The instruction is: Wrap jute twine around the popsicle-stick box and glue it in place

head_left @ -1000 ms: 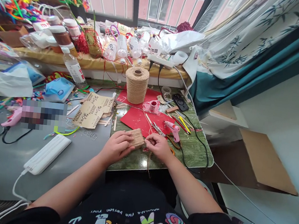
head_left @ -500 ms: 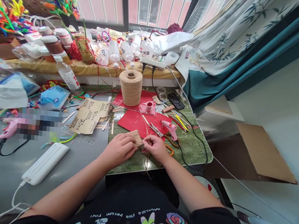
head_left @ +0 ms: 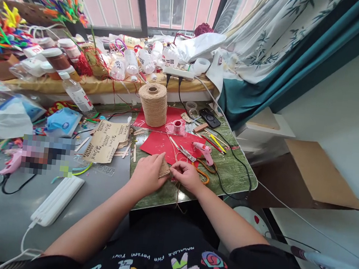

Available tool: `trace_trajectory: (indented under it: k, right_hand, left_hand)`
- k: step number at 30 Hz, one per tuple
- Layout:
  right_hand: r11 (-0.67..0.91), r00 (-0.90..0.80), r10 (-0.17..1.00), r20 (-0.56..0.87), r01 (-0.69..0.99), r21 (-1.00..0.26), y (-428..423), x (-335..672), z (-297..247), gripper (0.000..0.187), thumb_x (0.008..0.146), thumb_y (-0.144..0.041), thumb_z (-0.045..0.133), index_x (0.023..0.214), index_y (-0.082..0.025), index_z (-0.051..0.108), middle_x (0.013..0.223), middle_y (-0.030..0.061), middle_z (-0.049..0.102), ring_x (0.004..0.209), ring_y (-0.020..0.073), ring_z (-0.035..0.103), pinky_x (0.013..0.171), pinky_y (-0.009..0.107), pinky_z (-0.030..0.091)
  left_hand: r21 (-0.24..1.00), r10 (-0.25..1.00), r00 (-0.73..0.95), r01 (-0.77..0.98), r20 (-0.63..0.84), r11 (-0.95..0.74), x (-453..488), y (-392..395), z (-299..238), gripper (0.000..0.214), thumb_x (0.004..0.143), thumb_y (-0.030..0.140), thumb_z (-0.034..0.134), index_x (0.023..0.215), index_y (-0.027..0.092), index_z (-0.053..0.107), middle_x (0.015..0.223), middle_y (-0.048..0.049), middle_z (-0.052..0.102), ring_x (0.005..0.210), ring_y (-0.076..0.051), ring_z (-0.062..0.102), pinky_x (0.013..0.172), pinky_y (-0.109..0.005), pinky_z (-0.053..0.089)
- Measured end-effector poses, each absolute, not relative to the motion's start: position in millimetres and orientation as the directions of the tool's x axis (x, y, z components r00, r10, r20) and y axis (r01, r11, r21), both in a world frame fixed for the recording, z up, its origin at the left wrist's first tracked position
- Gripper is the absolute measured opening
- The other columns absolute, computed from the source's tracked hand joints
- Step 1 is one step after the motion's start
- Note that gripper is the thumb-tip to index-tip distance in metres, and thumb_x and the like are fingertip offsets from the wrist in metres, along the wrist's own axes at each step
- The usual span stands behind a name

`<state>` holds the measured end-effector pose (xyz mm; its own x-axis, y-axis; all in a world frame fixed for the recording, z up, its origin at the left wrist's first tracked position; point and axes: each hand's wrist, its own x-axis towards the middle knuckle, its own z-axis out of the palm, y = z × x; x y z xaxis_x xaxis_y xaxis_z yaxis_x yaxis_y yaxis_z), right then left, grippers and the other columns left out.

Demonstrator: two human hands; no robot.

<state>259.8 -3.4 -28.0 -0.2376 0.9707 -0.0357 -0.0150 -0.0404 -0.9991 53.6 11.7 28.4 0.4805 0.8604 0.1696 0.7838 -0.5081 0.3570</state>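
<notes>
My left hand [head_left: 148, 170] is closed around a small tan piece wound with twine [head_left: 164, 169], largely covered by the fingers. At its right edge my right hand [head_left: 186, 176] pinches the twine, and a loose strand [head_left: 178, 194] hangs below over the table edge. Just beyond the hands lie scissors [head_left: 190, 154] with orange handles and a pink glue gun [head_left: 203, 152]. A large spool of twine [head_left: 152, 105] stands upright behind them on red sheets [head_left: 153, 142].
Sandpaper sheets [head_left: 104, 141] and wooden craft sticks [head_left: 134, 153] lie to the left. A white power strip [head_left: 57, 201] rests on the grey table. Behind the spool, bottles [head_left: 132, 62] crowd the sill. A black phone [head_left: 210, 118] and pencils [head_left: 217, 143] lie at the right, with a cable along the edge.
My left hand has turned and shifted over the twine-wound piece, covering more of it. My right hand keeps its pinch in nearly the same place. The whole view has shifted slightly.
</notes>
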Motion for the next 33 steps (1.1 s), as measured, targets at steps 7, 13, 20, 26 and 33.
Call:
trace_trajectory:
  k: [7, 13, 20, 26, 33]
  right_hand:
    - [0.156, -0.276, 0.955, 0.109, 0.152, -0.976, -8.3, 272.2, -1.7, 0.023, 0.092, -0.043, 0.073, 0.088, -0.020, 0.076, 0.080, 0.0030, 0.066, 0.068, 0.0153, 0.058, 0.063, 0.028, 0.050]
    - [0.238, -0.324, 0.932, 0.165, 0.202, -0.950, -11.3, 256.5, -0.1, 0.016, 0.093, -0.035, 0.072, 0.087, -0.021, 0.075, 0.076, 0.0006, 0.059, 0.063, 0.0137, 0.050, 0.059, 0.028, 0.042]
    - [0.363, -0.387, 0.887, 0.251, 0.250, -0.897, -12.5, 242.8, 0.5, 0.012, 0.094, -0.033, 0.071, 0.091, -0.022, 0.075, 0.077, 0.0012, 0.060, 0.069, 0.0160, 0.055, 0.068, 0.031, 0.046]
    - [0.435, -0.461, 0.849, 0.259, 0.331, -0.837, -9.4, 248.6, 10.5, 0.015, 0.095, -0.035, 0.069, 0.090, -0.023, 0.076, 0.074, 0.0027, 0.062, 0.066, 0.0169, 0.054, 0.066, 0.032, 0.046]
    - [0.502, -0.485, 0.811, 0.327, 0.290, -0.815, -13.2, 247.1, 26.6, 0.010, 0.095, -0.028, 0.068, 0.089, -0.022, 0.073, 0.072, 0.0011, 0.061, 0.063, 0.0151, 0.053, 0.064, 0.030, 0.044]
  left_hand:
    - [0.708, 0.902, 0.342, 0.566, 0.263, -0.422, 30.6, -3.8, -0.2, 0.086, 0.081, 0.041, 0.079, 0.154, 0.027, 0.035, 0.149, -0.0138, 0.053, 0.136, -0.036, 0.054, 0.115, -0.055, 0.043]
    - [0.832, 0.891, 0.324, 0.355, 0.319, -0.427, 24.3, -14.2, -29.8, 0.086, 0.074, 0.028, 0.076, 0.150, 0.026, 0.034, 0.146, -0.0141, 0.047, 0.137, -0.034, 0.050, 0.118, -0.055, 0.040]
    - [0.882, 0.879, 0.351, 0.226, 0.324, -0.415, 5.7, -8.3, -34.0, 0.079, 0.076, 0.031, 0.076, 0.143, 0.027, 0.035, 0.141, -0.0135, 0.046, 0.133, -0.032, 0.052, 0.115, -0.051, 0.044]
    - [0.889, 0.893, 0.344, 0.250, 0.289, -0.384, -1.3, -8.5, -32.7, 0.077, 0.077, 0.035, 0.078, 0.141, 0.027, 0.036, 0.141, -0.0140, 0.049, 0.134, -0.033, 0.052, 0.114, -0.051, 0.046]
    - [0.894, 0.904, 0.339, 0.269, 0.260, -0.358, -6.0, -9.1, -31.0, 0.078, 0.077, 0.032, 0.078, 0.143, 0.026, 0.037, 0.140, -0.0144, 0.052, 0.133, -0.031, 0.055, 0.114, -0.050, 0.046]
